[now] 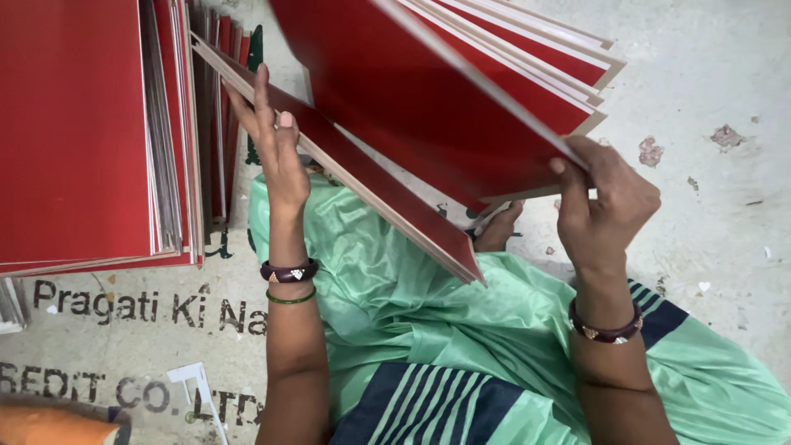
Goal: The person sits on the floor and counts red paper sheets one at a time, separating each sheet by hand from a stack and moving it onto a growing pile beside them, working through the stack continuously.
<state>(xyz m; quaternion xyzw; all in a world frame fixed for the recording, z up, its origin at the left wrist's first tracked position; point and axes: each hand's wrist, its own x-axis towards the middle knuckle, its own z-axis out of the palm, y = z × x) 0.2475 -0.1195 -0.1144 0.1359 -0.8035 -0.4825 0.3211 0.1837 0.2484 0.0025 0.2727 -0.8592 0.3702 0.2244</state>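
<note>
Sorting red boards: right hand point(606, 202) fingers clamp the fanned stack point(461, 91), left hand point(276, 144) fingers open, flat against lower board point(371, 194). Next probably needs separating one board.

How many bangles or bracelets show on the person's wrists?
3: a dark bangle and a thin green bangle on the left wrist, and one dark bangle on the right wrist. None seems hidden.
</note>
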